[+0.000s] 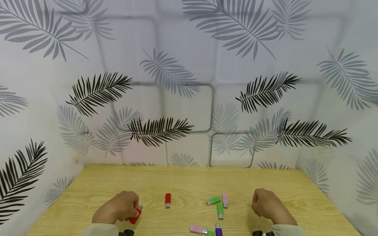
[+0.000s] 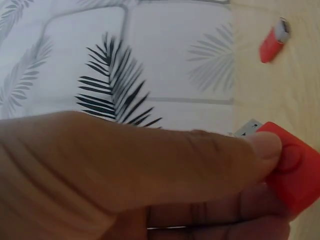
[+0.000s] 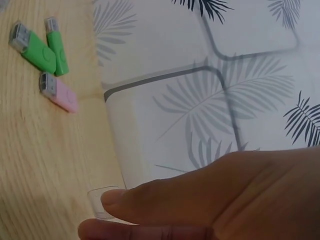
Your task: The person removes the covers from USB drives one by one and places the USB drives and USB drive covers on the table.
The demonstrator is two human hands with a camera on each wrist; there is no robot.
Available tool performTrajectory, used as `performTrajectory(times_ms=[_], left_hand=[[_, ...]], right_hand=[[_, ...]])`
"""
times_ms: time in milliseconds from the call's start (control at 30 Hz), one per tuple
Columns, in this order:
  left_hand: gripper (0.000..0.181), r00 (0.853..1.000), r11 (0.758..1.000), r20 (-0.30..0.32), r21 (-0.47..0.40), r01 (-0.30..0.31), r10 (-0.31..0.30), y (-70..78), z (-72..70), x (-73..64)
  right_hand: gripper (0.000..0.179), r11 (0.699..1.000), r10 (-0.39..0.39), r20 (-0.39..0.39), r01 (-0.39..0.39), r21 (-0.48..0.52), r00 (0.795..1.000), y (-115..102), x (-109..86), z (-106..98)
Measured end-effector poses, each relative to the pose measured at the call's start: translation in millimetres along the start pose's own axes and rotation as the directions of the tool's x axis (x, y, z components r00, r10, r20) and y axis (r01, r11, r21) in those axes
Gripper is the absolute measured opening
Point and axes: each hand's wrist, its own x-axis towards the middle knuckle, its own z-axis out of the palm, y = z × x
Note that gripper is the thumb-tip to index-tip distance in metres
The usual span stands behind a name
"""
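My left hand [image 1: 119,206] pinches a red USB flash drive [image 1: 135,217] between thumb and fingers, at the left of the table. In the left wrist view the drive's bare metal plug [image 2: 248,128] shows, pointing away from the fingers, and the thumb presses its red body [image 2: 300,175]. Over the right part of the table, my right hand [image 1: 267,205] pinches a small clear cap [image 3: 95,202] between thumb and fingertips, seen in the right wrist view. A second red flash drive [image 1: 168,199] lies on the table to the right of my left hand.
Two green drives [image 1: 214,200] [image 1: 220,209] and a pink drive [image 1: 225,199] lie right of centre on the wooden table [image 1: 189,178]. Nearer the front lie another pink drive [image 1: 197,229], a purple one [image 1: 218,230] and a partly cut-off green one [image 1: 210,233]. A leaf-patterned wall [image 1: 189,108] stands behind.
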Motion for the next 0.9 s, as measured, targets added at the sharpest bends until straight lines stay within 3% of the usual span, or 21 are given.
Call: performTrajectory(times_ms=[67,400,767,900], left_hand=[[0.023,0.999,0.999,0.008,-0.006,0.035,-0.035,-2.1,5.1,2.6],[0.022,0.998,0.999,0.042,-0.005,0.051,-0.051,-9.5,16.5,13.2],[0.023,0.999,0.999,-0.006,-0.013,0.037,-0.037,-18.2,17.6,14.1],[0.024,0.999,0.999,-0.049,0.030,0.021,-0.019,-20.2,18.5,15.3]], right_hand=[[0.017,1.000,0.008,0.006,-0.009,0.012,1.000,5,0.3,4],[0.012,0.999,0.020,0.026,-0.021,0.037,0.999,17,4.9,9],[0.015,0.997,0.052,0.044,-0.055,0.050,0.998,21,9.2,13],[0.016,0.998,0.045,0.031,-0.046,0.043,0.999,21,7.9,15]])
